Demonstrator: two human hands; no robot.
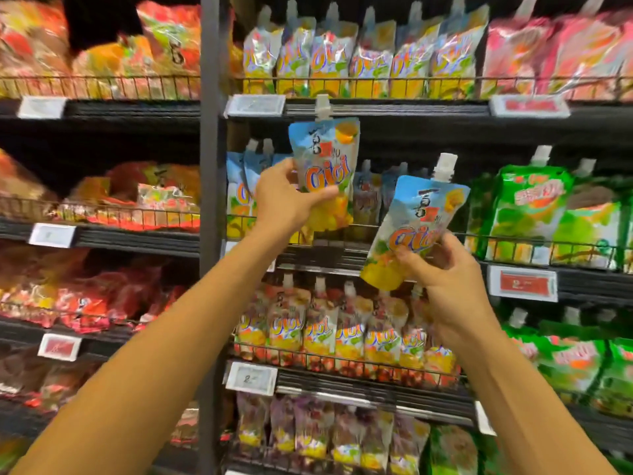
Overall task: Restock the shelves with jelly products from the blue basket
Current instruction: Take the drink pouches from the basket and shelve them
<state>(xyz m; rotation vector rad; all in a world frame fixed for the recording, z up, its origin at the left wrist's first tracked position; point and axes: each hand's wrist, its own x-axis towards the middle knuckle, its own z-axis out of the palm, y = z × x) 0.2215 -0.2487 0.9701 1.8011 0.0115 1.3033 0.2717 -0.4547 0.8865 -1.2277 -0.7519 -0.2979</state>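
Note:
My left hand (287, 197) holds a blue and yellow jelly pouch (327, 159) upright by its lower half, raised in front of the middle shelf (342, 255). My right hand (445, 279) grips a second, matching jelly pouch (416, 217) by its bottom, tilted to the right, a little lower and to the right of the first. Behind both pouches the middle shelf carries a few of the same blue pouches (239, 190), with a gap in the row behind my hands. The blue basket is out of view.
Wire-fronted shelves fill the view. Similar pouches (359, 53) line the shelf above and orange-red ones (329, 334) the shelf below. Green pouches (527, 214) stand at right, red snack bags (113, 197) at left beyond a grey upright post (209, 200). Price tags hang on the shelf edges.

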